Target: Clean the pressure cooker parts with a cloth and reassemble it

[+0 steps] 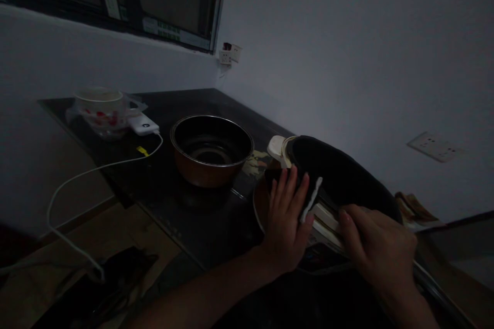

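Observation:
The room is dim. My left hand (pixel 287 216) lies with its fingers stretched out flat against the side of a dark-lidded rice cooker (pixel 339 175) on the black counter (pixel 185 216). My right hand (pixel 376 249) grips the cooker's lid at its near edge, fingers curled over white parts there. A white latch (pixel 276 146) shows at the cooker's far side. To the left of the cooker stands a brown inner pot (pixel 211 149) with a steel rim, apart from both hands.
A white power bank (pixel 143 124) with a cable (pixel 77 180) trailing off the counter lies at the back left, beside a plastic bag holding a bowl (pixel 101 108). Wall sockets (pixel 435 146) are on the right wall. A window is above.

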